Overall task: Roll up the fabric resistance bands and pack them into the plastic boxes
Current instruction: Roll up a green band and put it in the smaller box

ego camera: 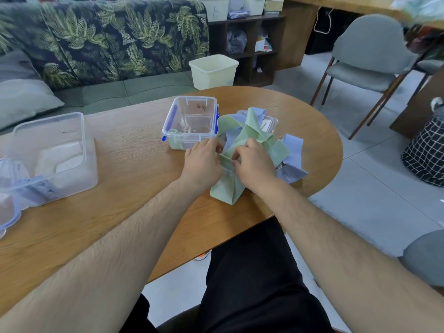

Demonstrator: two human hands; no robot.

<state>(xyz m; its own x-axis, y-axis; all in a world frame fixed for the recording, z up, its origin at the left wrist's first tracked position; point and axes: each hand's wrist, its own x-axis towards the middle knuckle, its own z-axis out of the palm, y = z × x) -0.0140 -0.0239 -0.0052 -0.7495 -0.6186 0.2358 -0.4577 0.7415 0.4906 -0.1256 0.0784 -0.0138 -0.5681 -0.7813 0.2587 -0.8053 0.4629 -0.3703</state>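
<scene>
At table (134, 164) centre-right: green band (227, 191), long axis 6-to-12 o'clock. Your left hand (203, 162) and right hand (252, 162) both pinch its fold; box (167, 121) lies at 11 o'clock, left hand nearer.

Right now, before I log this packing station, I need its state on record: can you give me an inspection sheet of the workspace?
Surface: rounded wooden table, no spills seen.
Job's things: green band unrolled in the hands; blue bands tangled in a heap with it; small clear box open, one rolled band inside.
Clutter: large clear tub at the table's left; a lid under the heap.
Grippers: left hand and right hand both pinch the green band.
Cables: white cord hangs at the back of the room, off the table.
Surroundings: sofa, cream bin, grey chair, checked basket.
</scene>
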